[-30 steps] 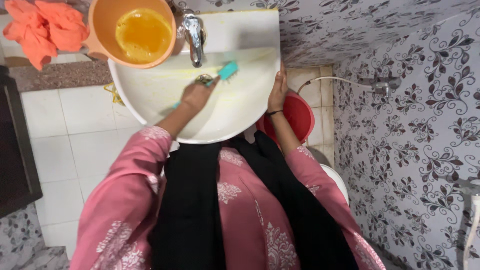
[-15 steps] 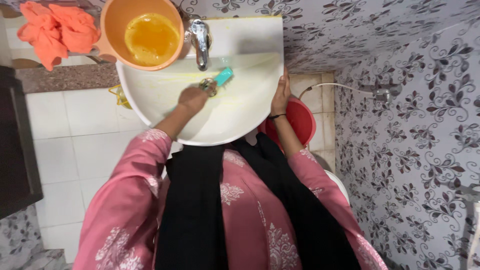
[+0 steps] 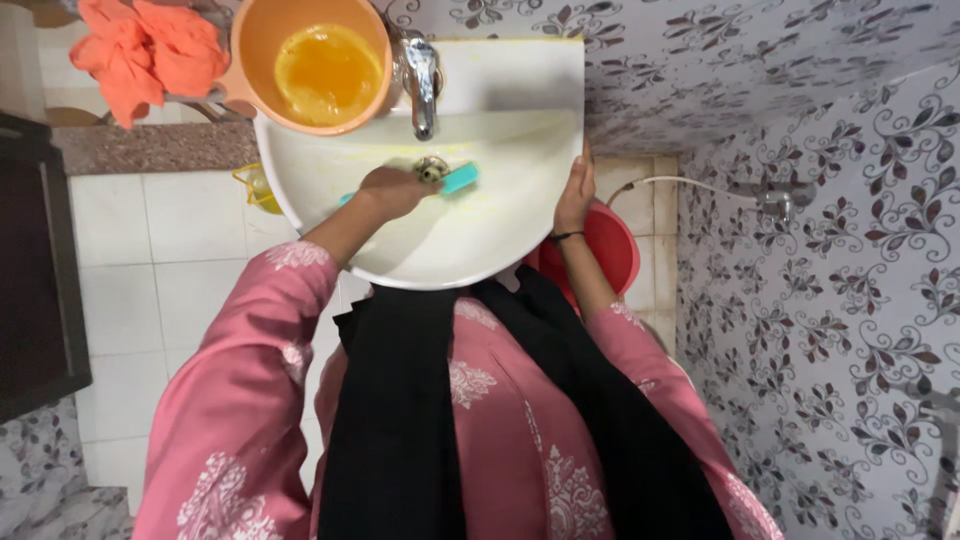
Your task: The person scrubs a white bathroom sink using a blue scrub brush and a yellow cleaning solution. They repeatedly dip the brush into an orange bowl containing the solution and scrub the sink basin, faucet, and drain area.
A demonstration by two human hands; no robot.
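A white wash basin [image 3: 500, 240] lies below me, streaked with yellowish liquid. My left hand [image 3: 392, 192] grips a teal-headed brush [image 3: 458, 179] whose head rests on the basin floor beside the metal drain [image 3: 431, 168]. My right hand [image 3: 576, 195] lies flat on the basin's right rim, fingers together, a dark band on its wrist. A chrome tap [image 3: 422, 78] juts over the bowl. An orange jug [image 3: 318, 62] holding yellow liquid sits on the rim's far left corner.
An orange cloth [image 3: 150, 52] lies on a speckled stone ledge at far left. A red bucket [image 3: 610, 250] stands under the basin's right side. A wall valve with a white hose [image 3: 770, 202] is on the patterned wall. White floor tiles and a dark cabinet [image 3: 35, 270] are at left.
The brush head has slid along the basin floor toward the drain, and my left hand has followed it. My right hand has stayed on the rim.
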